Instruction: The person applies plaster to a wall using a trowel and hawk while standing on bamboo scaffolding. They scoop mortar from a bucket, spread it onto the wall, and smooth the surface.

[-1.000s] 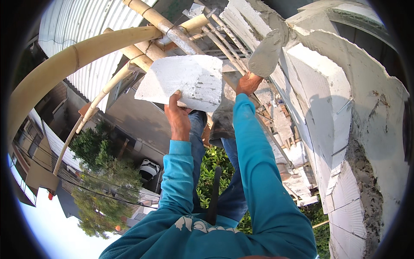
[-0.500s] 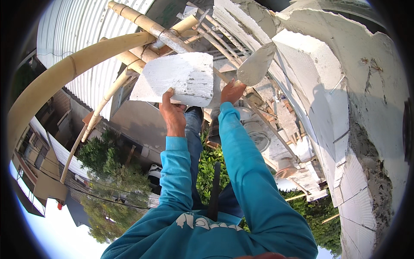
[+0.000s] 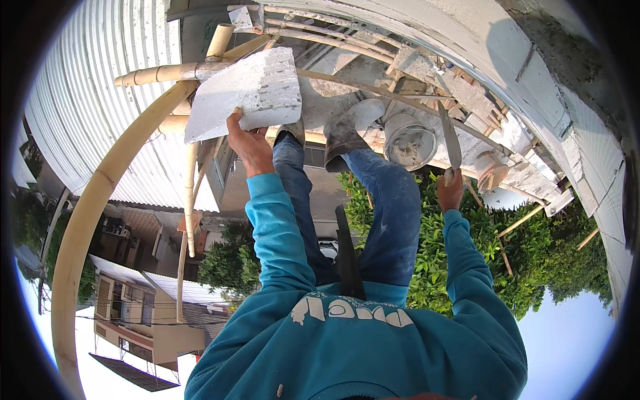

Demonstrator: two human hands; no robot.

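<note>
At left, the left hand pinches a slab; at right, the right hand curls tight round a trowel.

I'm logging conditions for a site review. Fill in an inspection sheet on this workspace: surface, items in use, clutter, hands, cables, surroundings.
Surface: grey-stained platform under the boots.
Items in use: white slab, tilted, raised off the platform; trowel, blade pointing away from the person.
Clutter: round bucket with grey residue, near the boots.
Hands: left hand grips the slab's near edge, thumb on top; right hand holds the trowel's handle.
Cables: nothing seen at the hands; farther off, too small to tell.
Surroundings: bamboo pole and corrugated roof left; foliage and pale wall right.
</note>
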